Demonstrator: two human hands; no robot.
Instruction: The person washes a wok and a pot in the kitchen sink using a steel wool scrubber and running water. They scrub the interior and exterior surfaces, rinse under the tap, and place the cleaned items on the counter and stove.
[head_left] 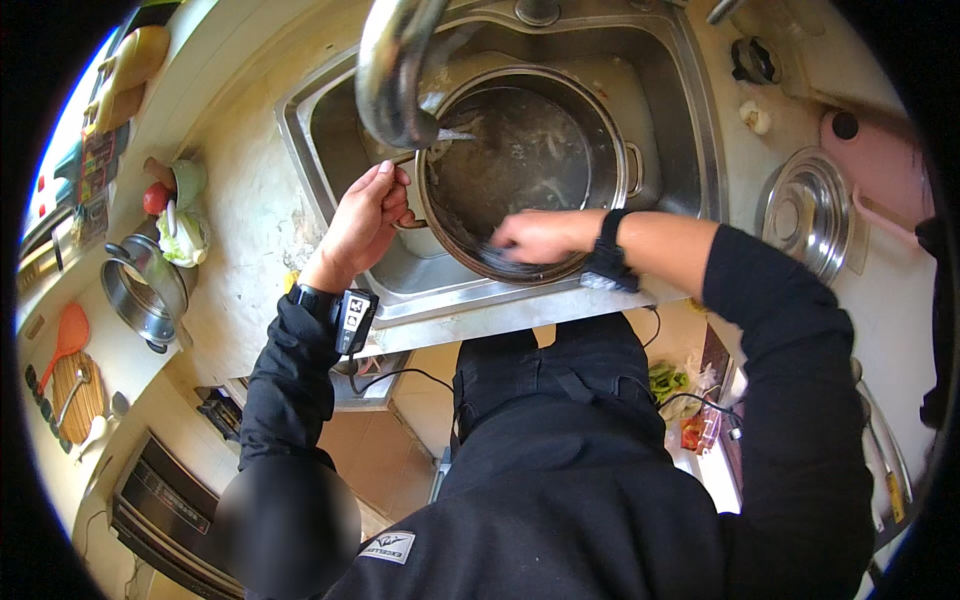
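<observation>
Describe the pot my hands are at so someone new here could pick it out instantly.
Start at the steel sink below the curved faucet. Inside it sits the pot, wide, round and metal, with your left hand at its left side and right hand inside. Unlike the smaller-looking pot far left, it stands in the sink.

A pot (604, 165) stands in the sink (674, 120), set in a counter (240, 165) carrying cabbage (184, 240) and a second pot (152, 318) at left, garlic (755, 117) and a steel lid (800, 218) at right.

A lettered patch (388, 547) marks the black top (600, 500), pictograms (354, 309) the wrist device (357, 324).
</observation>
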